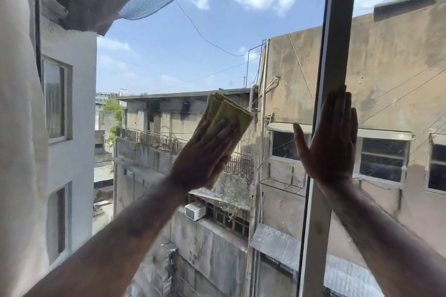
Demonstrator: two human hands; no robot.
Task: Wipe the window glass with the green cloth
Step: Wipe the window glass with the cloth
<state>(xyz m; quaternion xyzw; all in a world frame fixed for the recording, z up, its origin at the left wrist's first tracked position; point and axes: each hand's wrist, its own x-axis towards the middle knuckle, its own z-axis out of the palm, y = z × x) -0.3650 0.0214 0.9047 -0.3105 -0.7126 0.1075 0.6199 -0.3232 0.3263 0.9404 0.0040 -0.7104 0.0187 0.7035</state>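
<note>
The window glass (193,55) fills the view, with sky and buildings behind it. A folded green cloth (226,109) lies flat against the pane near the middle. My left hand (205,154) presses on the cloth's lower part with fingers spread flat, and the cloth's upper end sticks out past the fingertips. My right hand (330,142) rests flat and open on the grey vertical window frame (337,43), its thumb out over the left pane, holding nothing.
The grey frame bar splits the glass into a wide left pane and a narrower right pane (398,79). A pale curtain (17,128) hangs along the left edge. Outside are concrete buildings, wires and a net overhead.
</note>
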